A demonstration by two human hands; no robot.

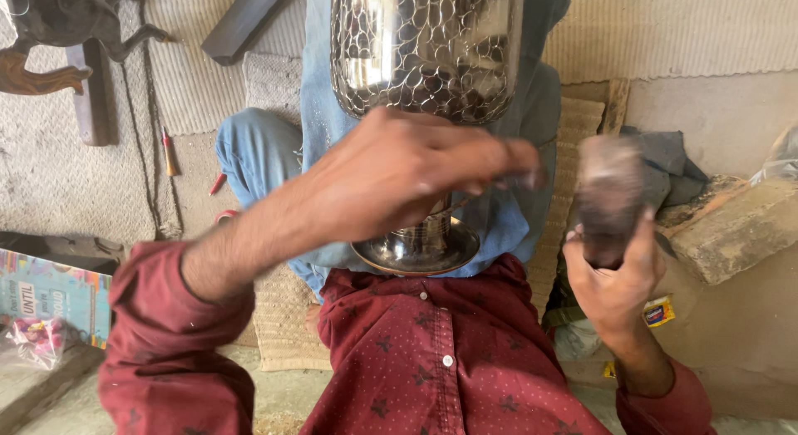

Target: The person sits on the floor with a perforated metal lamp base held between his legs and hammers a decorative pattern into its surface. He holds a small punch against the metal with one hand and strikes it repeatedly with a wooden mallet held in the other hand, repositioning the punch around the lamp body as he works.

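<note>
Chasing a scale pattern into a metal vase held on the lap.

The left hand [407,181] pinches a thin punch [507,181] against the vase [424,53]; the right hand [615,277] grips a blurred mallet [608,194], raised. The step looks like mid-strike; the next blow needs the punch steady on an unworked patch above the vase foot [416,250].

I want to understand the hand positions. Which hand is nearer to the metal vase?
Left. The left hand lies against the vase, over its narrow part, pinching a thin tool. The right hand is off to the side, apart from it, gripping a blurred mallet.
</note>
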